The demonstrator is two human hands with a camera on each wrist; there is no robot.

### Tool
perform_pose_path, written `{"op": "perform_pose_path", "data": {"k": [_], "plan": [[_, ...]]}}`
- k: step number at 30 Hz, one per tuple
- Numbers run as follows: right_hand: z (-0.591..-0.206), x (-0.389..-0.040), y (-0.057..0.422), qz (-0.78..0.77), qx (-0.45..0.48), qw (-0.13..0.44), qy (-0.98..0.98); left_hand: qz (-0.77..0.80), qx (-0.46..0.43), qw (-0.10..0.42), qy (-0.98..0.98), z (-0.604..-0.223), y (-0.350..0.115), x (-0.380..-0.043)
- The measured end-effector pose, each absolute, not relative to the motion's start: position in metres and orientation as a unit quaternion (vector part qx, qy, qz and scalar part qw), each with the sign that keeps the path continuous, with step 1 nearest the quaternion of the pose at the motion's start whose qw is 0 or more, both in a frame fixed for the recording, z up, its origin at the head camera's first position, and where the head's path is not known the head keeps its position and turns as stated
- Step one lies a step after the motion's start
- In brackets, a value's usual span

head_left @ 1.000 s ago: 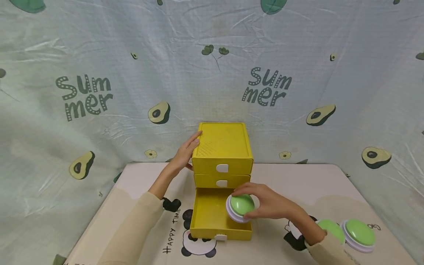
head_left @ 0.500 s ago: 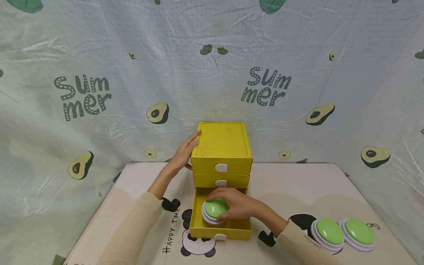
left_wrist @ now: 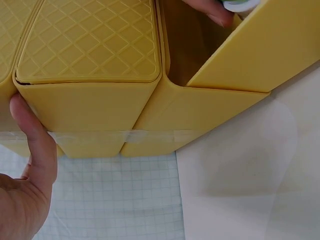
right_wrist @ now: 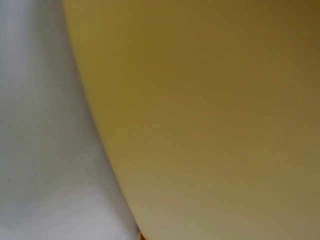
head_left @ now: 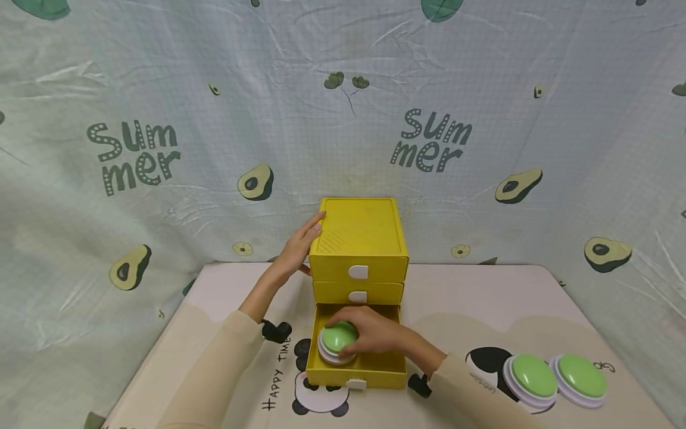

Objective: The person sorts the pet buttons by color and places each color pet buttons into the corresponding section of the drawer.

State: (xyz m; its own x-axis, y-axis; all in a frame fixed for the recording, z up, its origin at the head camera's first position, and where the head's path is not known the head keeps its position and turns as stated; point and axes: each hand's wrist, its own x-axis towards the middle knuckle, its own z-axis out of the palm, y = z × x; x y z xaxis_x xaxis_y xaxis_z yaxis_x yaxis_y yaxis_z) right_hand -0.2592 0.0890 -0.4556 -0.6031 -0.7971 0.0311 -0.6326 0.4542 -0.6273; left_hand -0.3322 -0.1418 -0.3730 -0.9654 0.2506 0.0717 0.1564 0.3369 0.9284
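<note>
A yellow drawer unit (head_left: 364, 223) stands at the middle of the table, its bottom drawer (head_left: 380, 380) pulled out. My left hand (head_left: 296, 250) rests against the unit's left side with fingers extended; the left wrist view shows its thumb (left_wrist: 40, 145) against the yellow wall. Inside the drawer, toward its left side, my right hand (head_left: 372, 331) grips a round green push button (head_left: 336, 337) with a white base, fingers and thumb around its rim. Whether the base touches the drawer floor I cannot tell. Blurred yellow surface fills most of the right wrist view.
Two more green push buttons, one nearer (head_left: 533, 375) and one farther right (head_left: 582, 375), lie side by side on the table at the right. A printed cloth (head_left: 343, 143) hangs behind the unit. The upper two drawers (head_left: 332, 269) are closed.
My right hand has carried the green push button leftward from the drawer's right side to its left part. My left hand stays against the unit.
</note>
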Motion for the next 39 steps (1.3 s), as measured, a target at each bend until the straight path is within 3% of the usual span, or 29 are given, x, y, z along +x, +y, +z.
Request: {"op": "perform_pose_path", "data": {"k": [7, 18, 29, 39], "plan": [[-0.465, -0.26, 0.086, -0.308, -0.426, 0.133, 0.84, 0.564, 0.119, 0.054, 0.815, -0.37, -0.141, -0.332], [-0.47, -0.255, 0.083, -0.321, -0.407, 0.145, 0.843, 0.558, 0.123, 0.058, 0.819, -0.34, -0.135, -0.302], [-0.467, -0.254, 0.089, -0.329, -0.409, 0.153, 0.837, 0.567, 0.119, 0.058, 0.813, -0.368, -0.141, -0.331], [-0.448, -0.242, 0.128, -0.36, -0.411, 0.124, 0.828, 0.57, 0.121, 0.046, 0.812, -0.372, -0.142, -0.329]]}}
